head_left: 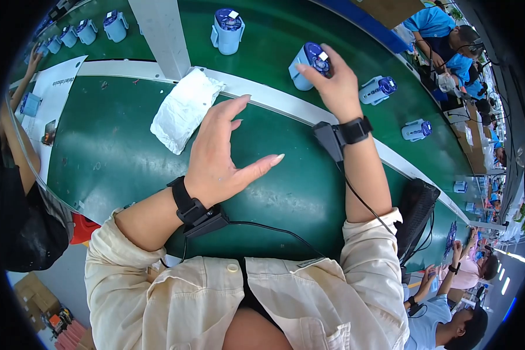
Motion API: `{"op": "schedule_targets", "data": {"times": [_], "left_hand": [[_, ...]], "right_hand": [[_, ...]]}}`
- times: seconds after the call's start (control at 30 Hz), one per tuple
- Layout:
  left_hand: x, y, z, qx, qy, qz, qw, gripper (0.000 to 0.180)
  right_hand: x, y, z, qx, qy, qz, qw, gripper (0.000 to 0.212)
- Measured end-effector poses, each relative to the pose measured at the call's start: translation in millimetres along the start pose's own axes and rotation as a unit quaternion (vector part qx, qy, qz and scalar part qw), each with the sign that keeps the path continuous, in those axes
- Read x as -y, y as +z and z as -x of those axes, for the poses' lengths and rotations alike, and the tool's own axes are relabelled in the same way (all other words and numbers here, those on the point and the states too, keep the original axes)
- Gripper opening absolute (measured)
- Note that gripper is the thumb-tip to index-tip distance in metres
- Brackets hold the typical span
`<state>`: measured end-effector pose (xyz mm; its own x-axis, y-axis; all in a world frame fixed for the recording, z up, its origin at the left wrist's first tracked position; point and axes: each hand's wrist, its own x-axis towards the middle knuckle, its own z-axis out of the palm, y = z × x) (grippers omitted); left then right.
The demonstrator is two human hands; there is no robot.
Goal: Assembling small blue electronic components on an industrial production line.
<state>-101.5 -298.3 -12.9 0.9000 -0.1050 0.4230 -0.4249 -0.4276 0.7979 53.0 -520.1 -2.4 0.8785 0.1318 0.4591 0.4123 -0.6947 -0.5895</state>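
We have our right hand [338, 87] partly curled around a light-blue canister [304, 58] on the green belt [262, 64], though we cannot tell whether it grips, and our left hand [216, 154] wide open, empty, above the green table [116, 140].

Over my feed, I'm seeing a green tabletop [291, 192] carrying a crumpled white packet [181, 114] and a black case [417, 216]; beyond the pale rail [274, 104], light-blue containers [227, 39] are resting on another green surface [268, 46].
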Motion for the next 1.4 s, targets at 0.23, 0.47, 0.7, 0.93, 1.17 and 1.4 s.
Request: {"op": "schedule_targets", "data": {"times": [0.23, 0.47, 0.7, 0.93, 1.17, 1.4], "left_hand": [[7, -2, -2, -0.017, -0.046, 0.091, 0.995, 0.106], [0, -11, 0, 0.196, -0.106, 0.432, 0.874, 0.112], [-8, -13, -3, 0.184, 0.005, 0.285, 0.941, 0.091], [-6, 0, 7, 0.060, 0.040, 0.108, 0.992, 0.079], [-2, 4, 7, -0.029, 0.060, 0.085, 0.994, 0.084], [-7, -4, 6, 0.003, 0.055, 0.062, 0.997, 0.087]], "right_hand": [[43, -26, 21, 0.384, 0.013, -0.436, 0.814, 0.078], [93, -36, 39, 0.423, -0.100, -0.462, 0.773, 0.081], [99, -60, 25, 0.351, -0.296, -0.272, 0.846, 0.048], [125, -63, 44, 0.268, -0.277, -0.144, 0.911, 0.024], [124, -59, 54, 0.270, -0.096, -0.226, 0.931, 0.008], [122, -49, 59, 0.222, -0.107, -0.220, 0.944, 0.004]]}}
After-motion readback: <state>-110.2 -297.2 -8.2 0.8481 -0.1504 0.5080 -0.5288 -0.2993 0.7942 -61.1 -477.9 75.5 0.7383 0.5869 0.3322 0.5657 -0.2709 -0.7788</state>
